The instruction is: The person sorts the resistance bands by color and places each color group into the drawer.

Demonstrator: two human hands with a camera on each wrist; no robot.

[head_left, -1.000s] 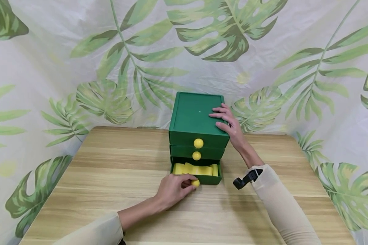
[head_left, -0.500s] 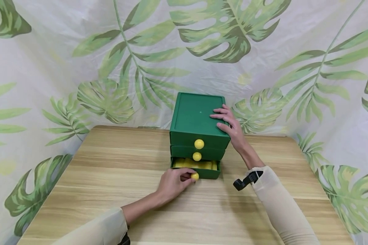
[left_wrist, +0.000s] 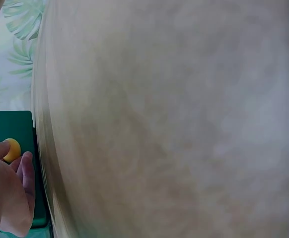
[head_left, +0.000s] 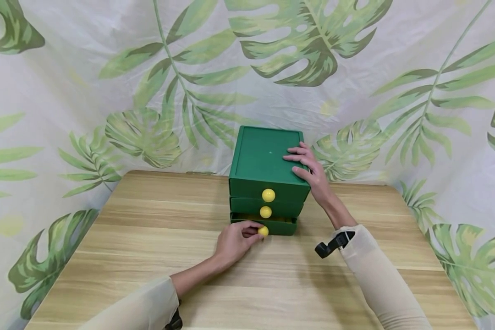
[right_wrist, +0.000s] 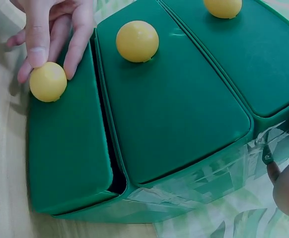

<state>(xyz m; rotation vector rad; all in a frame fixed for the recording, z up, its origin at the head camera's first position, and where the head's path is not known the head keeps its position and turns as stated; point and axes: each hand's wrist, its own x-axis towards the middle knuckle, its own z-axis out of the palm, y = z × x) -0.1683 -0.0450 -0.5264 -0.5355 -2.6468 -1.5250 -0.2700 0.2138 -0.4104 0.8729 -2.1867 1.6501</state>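
A green three-drawer box (head_left: 268, 153) with round yellow knobs stands towards the back of the table. My left hand (head_left: 235, 240) pinches the yellow knob (head_left: 263, 231) of the bottom drawer (head_left: 284, 228) between thumb and fingers. That drawer sticks out slightly, with a narrow dark gap along its top; a little yellow shows inside, too hidden to make out. My right hand (head_left: 313, 172) rests on the right edge of the box's top, fingers spread over it. From the right wrist view, the middle drawer (right_wrist: 179, 104) sits flush above the bottom one.
The wooden table (head_left: 161, 229) extends around the box on both sides and in front. Behind it hangs a leaf-patterned cloth (head_left: 189, 68). Clear tape (right_wrist: 184, 193) runs along the side of the box. A black strap (head_left: 334, 243) hangs at my right wrist.
The bottom drawer has slid back into the box, my left hand moving with its knob. The yellow rolled pieces inside have gone almost out of sight. My right hand has stayed put.
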